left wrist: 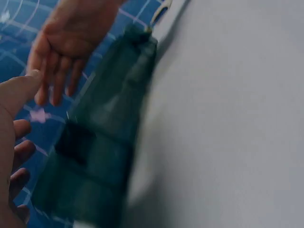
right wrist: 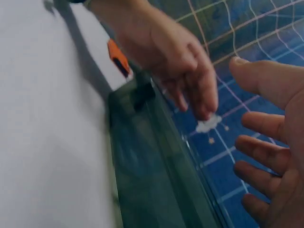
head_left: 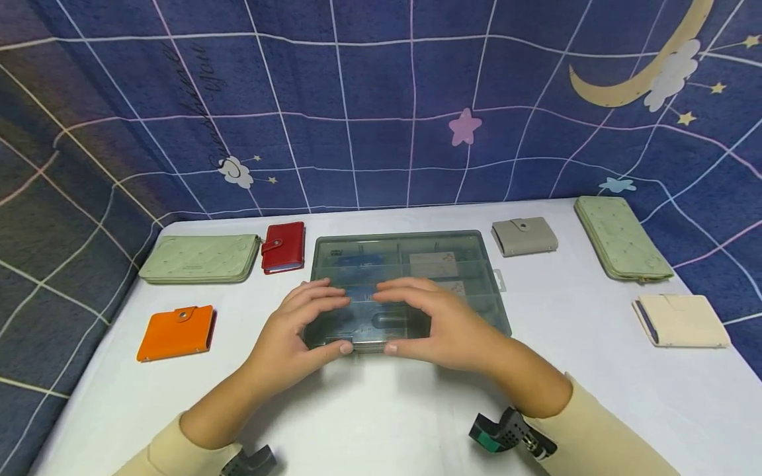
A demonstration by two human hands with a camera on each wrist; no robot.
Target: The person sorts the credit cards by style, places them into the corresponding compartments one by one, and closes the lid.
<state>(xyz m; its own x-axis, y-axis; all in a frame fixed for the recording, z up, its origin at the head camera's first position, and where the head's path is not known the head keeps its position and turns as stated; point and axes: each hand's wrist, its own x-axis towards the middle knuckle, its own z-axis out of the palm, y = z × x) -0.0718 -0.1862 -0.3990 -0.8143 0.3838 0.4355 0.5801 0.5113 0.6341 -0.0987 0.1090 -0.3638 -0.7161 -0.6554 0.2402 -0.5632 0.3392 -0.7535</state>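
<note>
A translucent grey-green plastic organizer box [head_left: 381,248] lies with its lid down at the middle of the white table. Through the lid show blue items and pale patterned cards [head_left: 432,264] in its compartments. My left hand [head_left: 292,330] hovers over the box's front left part, fingers spread and gently bent. Facing it, my right hand [head_left: 446,324] is over the front right part, thumb apart from the fingers. Nothing is between the fingers of either hand. In the left wrist view the box [left wrist: 109,109] is blurred below both hands.
Around the box lie a red card holder [head_left: 284,247], an orange one [head_left: 176,333], a grey one [head_left: 525,236] and a cream one [head_left: 681,320]. Green wallets lie at back left [head_left: 199,258] and back right [head_left: 622,238]. A dark blue gridded cloth [head_left: 381,145] hangs behind the table.
</note>
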